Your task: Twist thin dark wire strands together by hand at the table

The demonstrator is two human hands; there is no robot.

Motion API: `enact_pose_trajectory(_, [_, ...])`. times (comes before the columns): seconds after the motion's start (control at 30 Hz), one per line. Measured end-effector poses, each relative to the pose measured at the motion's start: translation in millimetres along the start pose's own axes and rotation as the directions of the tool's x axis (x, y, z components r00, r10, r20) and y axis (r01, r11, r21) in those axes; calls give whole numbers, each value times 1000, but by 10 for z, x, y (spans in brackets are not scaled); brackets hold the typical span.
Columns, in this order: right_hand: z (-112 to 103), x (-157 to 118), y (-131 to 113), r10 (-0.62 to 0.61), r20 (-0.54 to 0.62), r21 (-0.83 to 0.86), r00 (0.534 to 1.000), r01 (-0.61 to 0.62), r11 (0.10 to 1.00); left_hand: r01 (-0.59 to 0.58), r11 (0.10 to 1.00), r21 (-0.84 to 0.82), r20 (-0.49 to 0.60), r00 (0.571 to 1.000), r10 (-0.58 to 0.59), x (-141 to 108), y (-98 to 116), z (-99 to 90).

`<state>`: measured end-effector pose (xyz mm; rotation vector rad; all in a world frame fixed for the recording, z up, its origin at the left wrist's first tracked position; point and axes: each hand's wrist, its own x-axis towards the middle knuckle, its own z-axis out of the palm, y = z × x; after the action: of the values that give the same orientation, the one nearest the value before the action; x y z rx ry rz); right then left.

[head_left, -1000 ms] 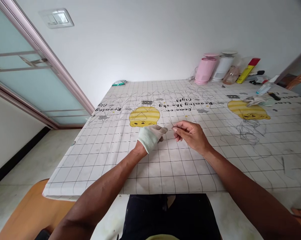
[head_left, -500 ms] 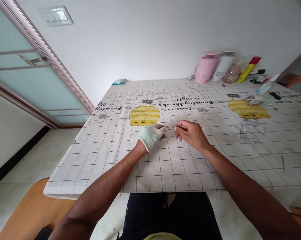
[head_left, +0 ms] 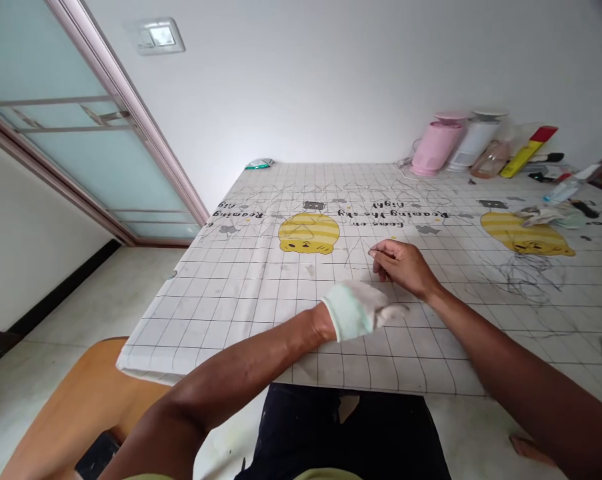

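Observation:
Bare and pinched, my right hand (head_left: 398,262) holds a thin dark wire (head_left: 353,255) bent into a triangle-like shape, which extends left of the fingertips over the checked tablecloth (head_left: 221,307). My left hand (head_left: 363,310) wears a white and pale green glove and is nearer the table's front edge, below and left of the right hand. Its fingers are blurred, so whether they hold anything cannot be made out. A tangle of thin dark wires (head_left: 528,272) lies on the cloth to the right.
At the back right stand a pink device (head_left: 437,148), a white device (head_left: 473,143), a bottle (head_left: 491,160) and a yellow-red box (head_left: 528,152). Gloves (head_left: 553,215) lie near a clear bottle (head_left: 571,185). A green-white packet (head_left: 259,163) sits at the back left. Several wire shapes line the table's back.
My left hand has moved away from the right fingertips, toward the front edge and to the right. The wire's bent outline now shows beside my right hand. The view has shifted left.

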<state>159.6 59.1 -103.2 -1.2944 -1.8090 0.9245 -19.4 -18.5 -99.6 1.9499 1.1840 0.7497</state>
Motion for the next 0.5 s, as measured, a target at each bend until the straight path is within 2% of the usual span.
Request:
enact_pose_trajectory(0.1, [60,200,-21,48,51,9,998,-49,999,-199,963,180,148,974,173,4,3,99])
enact_pose_trajectory(0.17, [149,369,-34,78,76,35,994,-81,996,-263,923,280,172,960,221,21,-31,116])
enact_pose_trajectory(0.3, [393,749,-56,109,104,32,989,-112,993,-326,872,366,204,942,267,62,-107,128])
enact_pose_trajectory(0.5, [632,1236,-73,164,125,-149,978,-145,978,-344,871,351,274,927,256,85,-113,108])
